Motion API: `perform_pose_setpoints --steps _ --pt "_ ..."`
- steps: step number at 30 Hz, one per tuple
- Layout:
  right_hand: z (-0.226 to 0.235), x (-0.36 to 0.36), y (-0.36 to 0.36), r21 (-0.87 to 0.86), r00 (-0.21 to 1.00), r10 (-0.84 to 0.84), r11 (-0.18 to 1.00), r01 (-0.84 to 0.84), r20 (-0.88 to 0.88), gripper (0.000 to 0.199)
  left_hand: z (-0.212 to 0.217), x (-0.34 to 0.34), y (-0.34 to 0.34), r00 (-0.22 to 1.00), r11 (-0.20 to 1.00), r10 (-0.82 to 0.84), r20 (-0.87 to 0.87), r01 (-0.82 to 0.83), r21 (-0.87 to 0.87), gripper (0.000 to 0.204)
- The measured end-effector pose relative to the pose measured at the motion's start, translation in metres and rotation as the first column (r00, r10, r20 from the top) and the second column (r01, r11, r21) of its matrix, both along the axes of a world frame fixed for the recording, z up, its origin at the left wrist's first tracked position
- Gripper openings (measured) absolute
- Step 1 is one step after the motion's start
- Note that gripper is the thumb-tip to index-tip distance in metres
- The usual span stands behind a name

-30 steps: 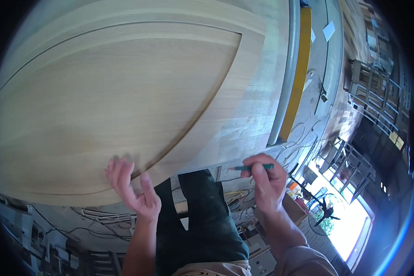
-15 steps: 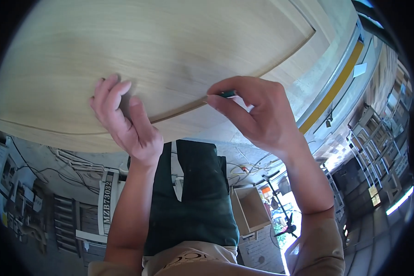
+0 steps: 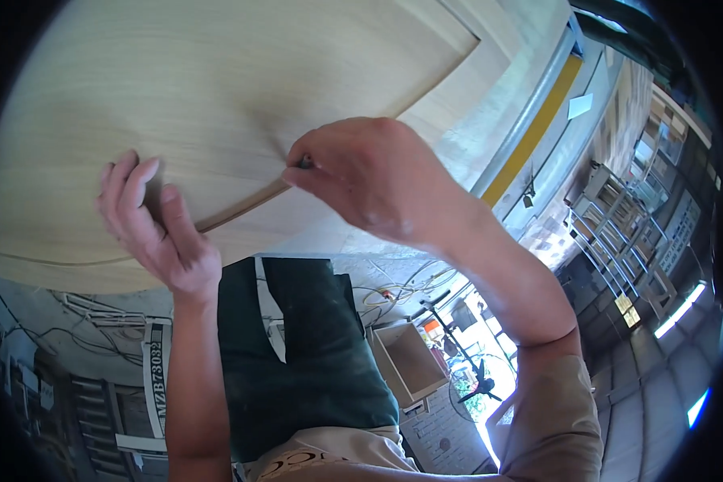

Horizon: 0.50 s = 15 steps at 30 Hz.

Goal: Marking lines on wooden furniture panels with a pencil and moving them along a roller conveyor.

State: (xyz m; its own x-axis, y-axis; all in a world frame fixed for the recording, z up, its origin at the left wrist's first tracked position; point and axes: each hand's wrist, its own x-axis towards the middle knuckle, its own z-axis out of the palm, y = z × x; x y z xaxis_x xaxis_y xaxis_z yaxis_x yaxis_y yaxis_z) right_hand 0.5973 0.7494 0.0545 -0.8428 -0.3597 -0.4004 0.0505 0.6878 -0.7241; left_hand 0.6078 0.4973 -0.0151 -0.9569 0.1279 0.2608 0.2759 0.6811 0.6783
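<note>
Woodworking workshop: large pale wooden panel with recessed field (image 3: 161,88); open, box-shaped brown wooden carcass (image 3: 414,361); black-bladed fan (image 3: 480,387); grey metal-framed rack (image 3: 614,229); loose pale cables (image 3: 390,296) on grey floor (image 3: 36,309).

Pale wooden frame-and-panel piece (image 3: 169,88) is lying flat; its stepped inner edge (image 3: 245,207) is bending at a corner; dark green pencil (image 3: 305,162) is mostly hiding in the right hand (image 3: 369,177), near that edge.

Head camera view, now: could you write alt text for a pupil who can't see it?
A person's right hand pinches a dark green pencil, mostly hidden, beside the recessed edge of a pale wooden panel. The left hand, open and loosely curved, is at the panel's near side. Dark green trousers and an open wooden box show below.
</note>
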Motion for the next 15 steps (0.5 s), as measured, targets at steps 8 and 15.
perform_pose_setpoints --steps 8,15 --pt "0.011 -0.036 0.081 0.233 0.979 0.203 0.953 -0.192 -0.027 0.029 0.001 0.001 0.006 1.0 1.0 0.016 0.018 -0.015 -0.026 0.026" --pt "0.016 -0.041 0.096 0.299 0.964 0.262 0.924 -0.24 -0.037 0.028 -0.002 0.001 0.007 1.0 1.0 -0.006 0.023 0.006 -0.013 0.027"
